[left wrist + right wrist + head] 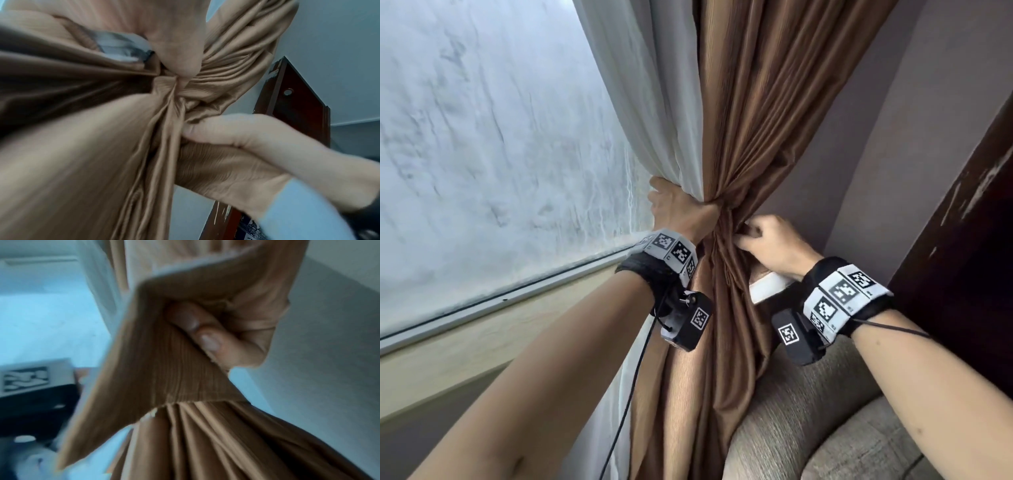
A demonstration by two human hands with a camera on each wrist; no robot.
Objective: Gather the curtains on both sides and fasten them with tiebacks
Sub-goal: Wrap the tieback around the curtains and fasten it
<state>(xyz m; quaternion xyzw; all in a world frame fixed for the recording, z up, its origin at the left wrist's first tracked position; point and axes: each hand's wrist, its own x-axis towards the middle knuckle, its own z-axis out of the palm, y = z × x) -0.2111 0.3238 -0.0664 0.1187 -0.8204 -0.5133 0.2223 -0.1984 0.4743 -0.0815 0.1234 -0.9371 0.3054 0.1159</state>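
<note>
A brown curtain (750, 120) and a white sheer curtain (654, 102) hang bunched together at waist height beside the window. My left hand (681, 209) grips the bundle at its narrowest point, fingers wrapped round both fabrics. In the left wrist view the left hand (179, 53) presses into the pleats. My right hand (767, 240) is just right of the bunch and pinches a brown tieback (767, 286) with a white lining. The right wrist view shows the fingers (205, 334) curled on the folded tieback (164, 361) above the curtain's pleats (205, 443).
A frosted window pane (482, 137) and its sill (500, 294) fill the left. A grey upholstered seat (825, 411) sits below my right arm. A dark wooden frame (962, 222) stands at the right against a pale wall (893, 137).
</note>
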